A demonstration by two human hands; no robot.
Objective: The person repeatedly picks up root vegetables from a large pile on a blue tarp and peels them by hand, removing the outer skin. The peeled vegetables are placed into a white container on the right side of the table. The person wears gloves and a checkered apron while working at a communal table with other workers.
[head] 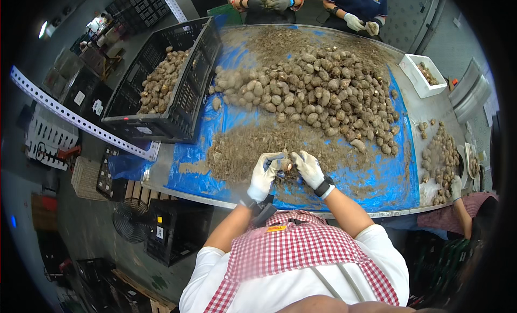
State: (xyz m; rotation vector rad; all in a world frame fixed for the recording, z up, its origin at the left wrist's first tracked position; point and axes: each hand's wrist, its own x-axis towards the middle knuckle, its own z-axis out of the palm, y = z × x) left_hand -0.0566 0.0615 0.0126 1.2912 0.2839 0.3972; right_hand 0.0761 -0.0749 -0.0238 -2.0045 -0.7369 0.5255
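Observation:
My left hand (pixel 264 173), in a white and blue work glove, is closed around a small brown taro corm (pixel 286 165) with a pale cut patch. My right hand (pixel 309 169), gloved the same way, is close against the corm's right side; its fingertips are partly hidden, so whether it grips anything is unclear. Both hands are over brown root and skin debris (pixel 242 147) on a blue plastic sheet (pixel 190 151). Beyond them lies a large heap of taro corms (pixel 323 87), with a longer one (pixel 358 145) at its near edge.
A black plastic crate (pixel 181 119) with corms stands at the left. A white foam box (pixel 424 91) and a smaller pile of corms (pixel 438 155) are at the right. Two gloved people (pixel 270 10) (pixel 355 10) stand across the table; another person's gloved hand (pixel 456 188) is at the right.

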